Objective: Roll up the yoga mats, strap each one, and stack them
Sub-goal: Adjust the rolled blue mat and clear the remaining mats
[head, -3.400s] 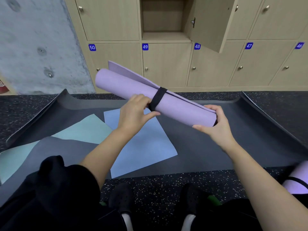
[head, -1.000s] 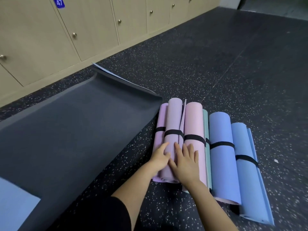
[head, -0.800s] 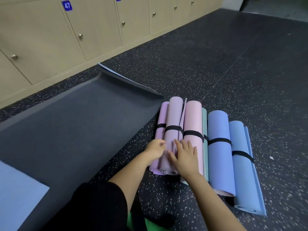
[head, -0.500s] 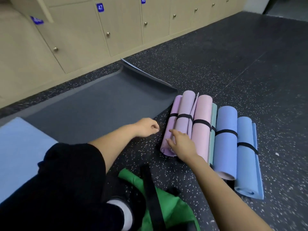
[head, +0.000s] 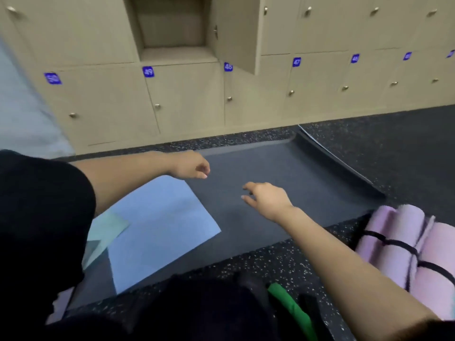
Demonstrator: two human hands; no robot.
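While hovering empty, left hand (head: 194, 168) loosely curled, right hand (head: 267, 200) spread, take blue mat (head: 160, 230) at eight o'clock. Roll tight.

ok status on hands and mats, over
Left hand and right hand empty, above grey mat. Blue mat and teal mat flat, unrolled; strapped rolls at right. Nothing seen blocking blue mat.
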